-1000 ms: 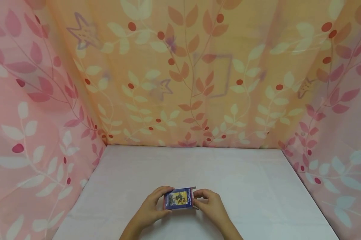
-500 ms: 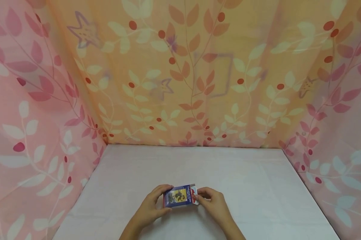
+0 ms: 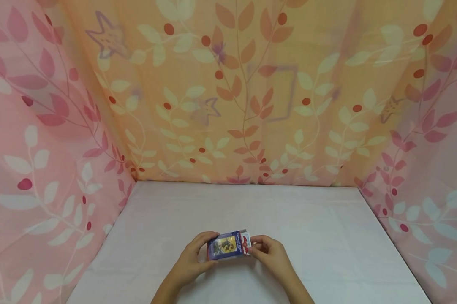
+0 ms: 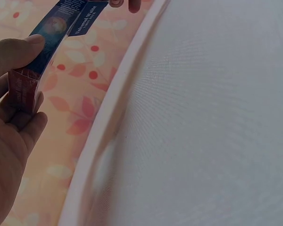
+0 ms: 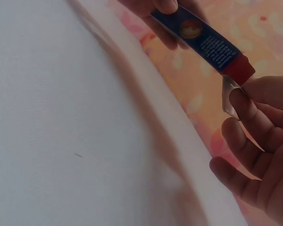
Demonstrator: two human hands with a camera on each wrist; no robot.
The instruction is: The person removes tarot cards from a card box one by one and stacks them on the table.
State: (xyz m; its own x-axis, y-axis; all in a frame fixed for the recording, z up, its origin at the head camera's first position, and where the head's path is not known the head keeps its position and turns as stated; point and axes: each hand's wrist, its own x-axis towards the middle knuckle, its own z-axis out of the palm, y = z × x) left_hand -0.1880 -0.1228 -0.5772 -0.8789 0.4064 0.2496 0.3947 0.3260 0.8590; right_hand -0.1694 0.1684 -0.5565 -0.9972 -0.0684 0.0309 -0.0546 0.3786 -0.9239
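Observation:
My left hand [image 3: 194, 257] grips a small blue card box [image 3: 221, 246] by its left end, thumb on one narrow side and fingers on the other. The box front has a yellow picture and "Universal Waite" lettering. From its opened right end sticks out a playing-card deck [image 3: 246, 242], white with red markings. My right hand [image 3: 269, 255] pinches the deck's outer end between thumb and index finger. In the left wrist view an end flap [image 4: 88, 20] with lettering stands out from the box. The right wrist view shows my other right fingers [image 5: 233, 172] spread loosely below.
Beneath the hands lies a white-covered table [image 3: 308, 219]. Patterned cloth with leaves and red dots encloses it: an orange curtain [image 3: 228, 139] at the back, a pink curtain [image 3: 57, 169] on the left and another pink curtain [image 3: 422, 185] on the right.
The deck has come out of the box's right end, drawn a little to the right by my right hand. The box has risen slightly in view and tilted, its right end higher.

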